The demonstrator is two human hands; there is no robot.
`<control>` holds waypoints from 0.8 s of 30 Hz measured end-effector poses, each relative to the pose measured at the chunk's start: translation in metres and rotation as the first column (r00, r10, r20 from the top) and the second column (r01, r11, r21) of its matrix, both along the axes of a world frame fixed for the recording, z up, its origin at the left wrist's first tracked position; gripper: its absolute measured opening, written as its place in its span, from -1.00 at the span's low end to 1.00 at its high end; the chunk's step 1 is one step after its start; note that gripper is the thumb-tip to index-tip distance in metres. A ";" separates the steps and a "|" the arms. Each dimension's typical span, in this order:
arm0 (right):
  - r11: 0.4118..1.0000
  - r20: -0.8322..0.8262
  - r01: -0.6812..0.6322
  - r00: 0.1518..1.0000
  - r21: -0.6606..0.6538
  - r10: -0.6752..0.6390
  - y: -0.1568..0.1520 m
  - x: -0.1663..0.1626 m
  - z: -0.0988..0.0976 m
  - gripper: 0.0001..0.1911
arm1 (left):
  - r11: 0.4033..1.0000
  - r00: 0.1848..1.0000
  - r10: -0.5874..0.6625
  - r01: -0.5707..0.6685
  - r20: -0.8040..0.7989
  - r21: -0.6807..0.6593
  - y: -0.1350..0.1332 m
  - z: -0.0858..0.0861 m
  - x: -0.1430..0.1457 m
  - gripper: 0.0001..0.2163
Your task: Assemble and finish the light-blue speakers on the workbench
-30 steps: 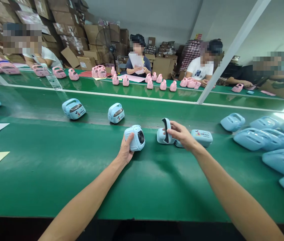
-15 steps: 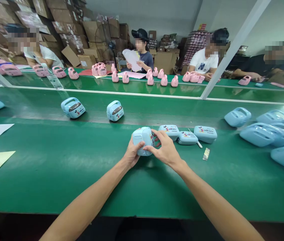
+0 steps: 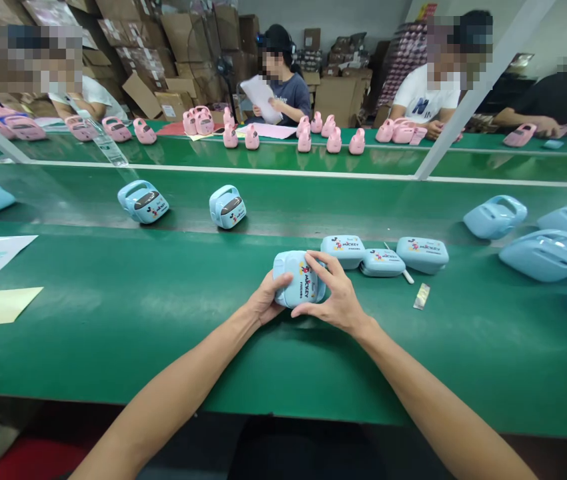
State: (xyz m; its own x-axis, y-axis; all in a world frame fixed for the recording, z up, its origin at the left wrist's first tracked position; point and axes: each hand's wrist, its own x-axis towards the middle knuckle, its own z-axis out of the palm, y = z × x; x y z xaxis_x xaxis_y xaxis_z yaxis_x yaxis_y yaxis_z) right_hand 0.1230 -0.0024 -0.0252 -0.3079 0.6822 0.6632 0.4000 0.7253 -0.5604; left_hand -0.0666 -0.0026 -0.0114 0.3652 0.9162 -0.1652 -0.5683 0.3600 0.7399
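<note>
A light blue plastic case (image 3: 295, 288) with a Mickey print is held just above the green table, turned so its lettering runs vertically. My left hand (image 3: 269, 298) wraps round its left side, thumb on the front. On the other side, my right hand (image 3: 336, 293) grips it between the fingers at the top right and the thumb at the lower edge. Right behind my hands lie a blue Mickey case (image 3: 343, 251), a thinner Mickey piece (image 3: 382, 263) with a white stick-like part beside it, and another Mickey case (image 3: 422, 255).
A small pale packet (image 3: 421, 296) lies at the right. Blue handled shells (image 3: 538, 255) crowd the far right; two handled Mickey units (image 3: 227, 207) stand behind. Papers (image 3: 1, 307) lie left. Across a white rail (image 3: 263, 171), people sit by pink handled units (image 3: 333, 141).
The case has been turned in my hands, so its printed Mickey face now shows toward me. The view has shifted slightly downward.
</note>
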 end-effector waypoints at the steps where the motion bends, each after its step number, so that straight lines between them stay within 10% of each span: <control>1: 1.000 -0.012 -0.003 1.000 -0.006 0.003 -0.001 -0.001 -0.001 0.12 | 1.000 1.000 0.002 -0.001 0.014 -0.027 0.000 -0.001 0.000 -0.40; 7: 0.992 -0.055 -0.094 0.994 -0.089 0.089 -0.004 0.004 -0.001 0.06 | 0.979 0.998 0.010 0.004 0.068 -0.202 0.003 -0.009 -0.004 -0.45; 24: 0.997 -0.054 -0.083 0.995 0.004 0.083 -0.011 0.011 0.007 0.24 | 0.989 0.982 -0.125 0.135 0.139 -0.067 0.001 -0.012 -0.017 -0.33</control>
